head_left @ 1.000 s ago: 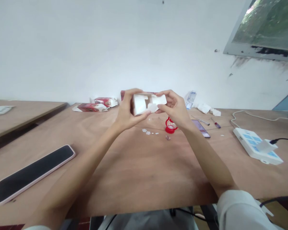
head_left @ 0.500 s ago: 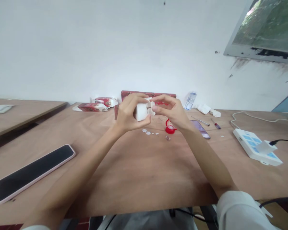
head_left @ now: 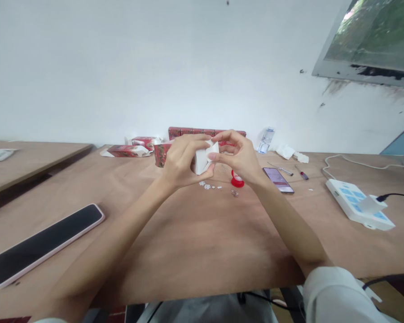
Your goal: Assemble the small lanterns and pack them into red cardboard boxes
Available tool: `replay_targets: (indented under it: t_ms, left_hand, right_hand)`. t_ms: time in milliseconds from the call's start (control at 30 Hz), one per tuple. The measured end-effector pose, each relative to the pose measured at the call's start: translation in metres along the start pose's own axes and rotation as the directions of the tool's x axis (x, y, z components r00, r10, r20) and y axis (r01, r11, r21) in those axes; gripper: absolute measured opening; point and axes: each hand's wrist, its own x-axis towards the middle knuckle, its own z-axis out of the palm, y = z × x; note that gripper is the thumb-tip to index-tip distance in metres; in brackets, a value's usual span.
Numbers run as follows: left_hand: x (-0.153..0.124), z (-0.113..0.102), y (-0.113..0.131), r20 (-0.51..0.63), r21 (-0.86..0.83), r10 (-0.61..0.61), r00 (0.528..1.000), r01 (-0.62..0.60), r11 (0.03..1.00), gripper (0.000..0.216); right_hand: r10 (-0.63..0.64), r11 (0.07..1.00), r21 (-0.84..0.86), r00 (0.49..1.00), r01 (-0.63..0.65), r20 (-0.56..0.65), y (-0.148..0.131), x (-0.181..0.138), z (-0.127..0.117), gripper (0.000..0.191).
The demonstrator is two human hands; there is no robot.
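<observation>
Above the middle of the wooden table [head_left: 195, 242] I hold a small cardboard box [head_left: 202, 160], white inside and red-printed outside. My left hand [head_left: 182, 161] wraps around its body with the fingers curled over the top. My right hand [head_left: 237, 157] pinches a white flap at the box's open end between thumb and fingers. Below the hands lie several tiny white pieces [head_left: 208, 185], a small red ring-shaped object [head_left: 237, 180] and a little metal part [head_left: 234, 193].
A black phone in a pink case [head_left: 43, 244] lies near left. Red boxes [head_left: 205, 132] line the wall, with opened ones [head_left: 131, 148] at left. A second phone [head_left: 278, 179], screwdrivers [head_left: 291, 170], a small bottle [head_left: 265, 140] and a white power strip [head_left: 358, 204] sit right.
The box has turned and come slightly lower, so its open white inside faces me less and its red side shows at left. My right fingers have moved onto the end flap.
</observation>
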Motion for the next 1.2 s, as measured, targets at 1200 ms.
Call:
replay_targets:
  t_ms: [1200]
  left_hand:
    - [0.003, -0.007, -0.013, 0.077, -0.055, 0.073, 0.994, -0.069, 0.996, 0.044]
  right_hand:
    - [0.082, 0.997, 0.005, 0.995, -0.082, -0.064, -0.008, -0.001, -0.001, 0.028]
